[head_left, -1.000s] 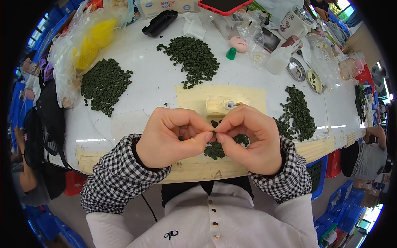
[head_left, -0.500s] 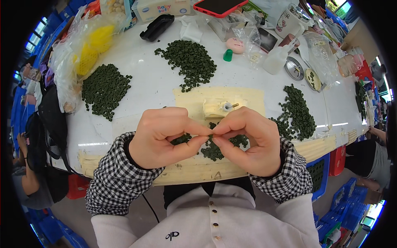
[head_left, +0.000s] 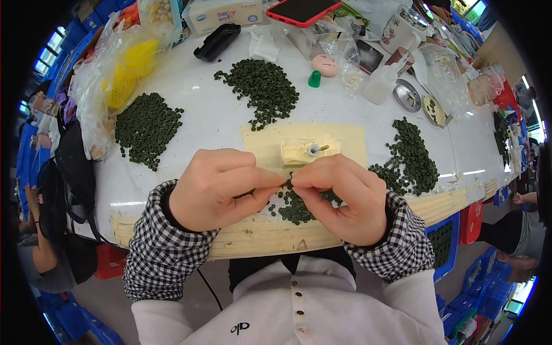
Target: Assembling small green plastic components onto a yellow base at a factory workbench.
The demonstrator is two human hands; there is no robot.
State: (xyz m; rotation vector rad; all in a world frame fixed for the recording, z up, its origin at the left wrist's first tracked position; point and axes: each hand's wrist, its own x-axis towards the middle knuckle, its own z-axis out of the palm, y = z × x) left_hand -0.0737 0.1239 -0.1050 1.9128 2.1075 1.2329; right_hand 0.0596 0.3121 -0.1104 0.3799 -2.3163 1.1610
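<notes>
My left hand point(head_left: 221, 187) and my right hand point(head_left: 345, 195) meet over the near edge of the table, thumb and forefinger of each pinched together. A dark green speck shows between the two sets of fingertips, but the fingers mostly hide what they grip. Beneath them lies a small heap of dark green ring-like pieces point(head_left: 296, 210), partly covered by my hands. Just beyond, a cream taped block point(head_left: 296, 150) with a metal pin point(head_left: 323, 148) in a pale collar sits on a yellowish sheet point(head_left: 353, 138).
More green pieces lie in a left heap point(head_left: 148, 126), a far heap point(head_left: 264, 86) and a right heap point(head_left: 414, 158). A plastic bag point(head_left: 95, 98), a red-edged phone point(head_left: 303, 10), a mug point(head_left: 399, 31) and a squeeze bottle point(head_left: 382, 83) stand around the table.
My hands have moved slightly apart at the fingertips, the left one shifting a little left. More of the heap beneath shows now.
</notes>
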